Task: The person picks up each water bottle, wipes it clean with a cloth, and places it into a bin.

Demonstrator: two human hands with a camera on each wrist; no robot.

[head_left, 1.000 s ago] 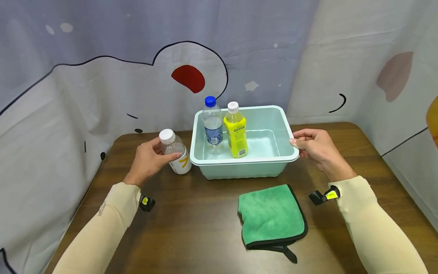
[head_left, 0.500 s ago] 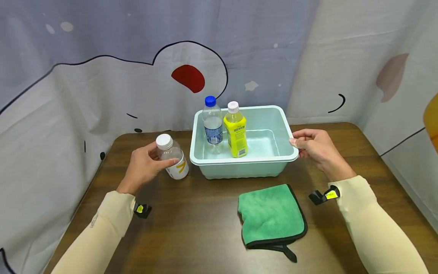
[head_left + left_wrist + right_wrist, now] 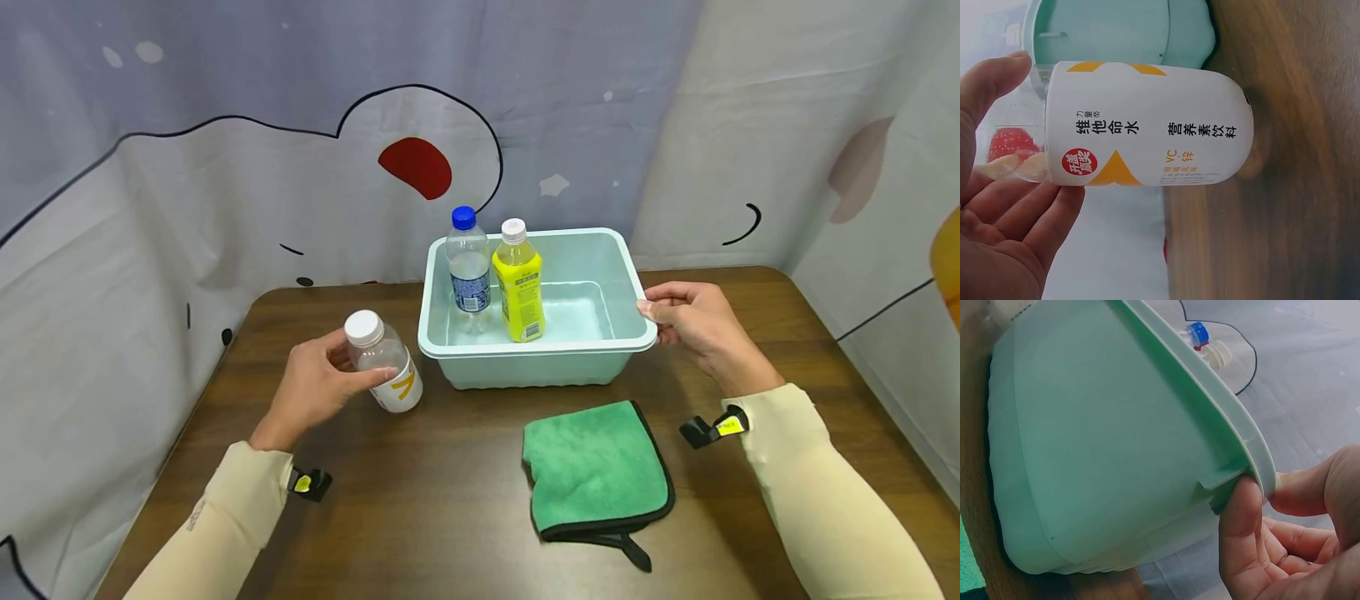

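My left hand [image 3: 311,390] grips a clear plastic drink bottle [image 3: 402,387] with a white cap and a white-and-orange label, just left of the basin. Thumb and fingers lie on opposite sides of it, as the left wrist view of the bottle [image 3: 1147,125] shows. Whether its base touches the table, I cannot tell. My right hand [image 3: 697,333] pinches the right rim of the pale green plastic basin [image 3: 532,367], thumb on one side and forefinger beneath. Inside the basin stand a blue-capped water bottle [image 3: 471,287] and a yellow-labelled bottle [image 3: 519,293] with a white cap.
A folded green cloth [image 3: 596,471] with black edging lies on the wooden table [image 3: 405,500] in front of the basin. Behind the table hangs a printed curtain [image 3: 300,208], close to the basin's back rim.
The left hand and its white-capped bottle have come toward me, with the bottle a little farther from the basin's front corner. The right hand keeps its hold on the rim.
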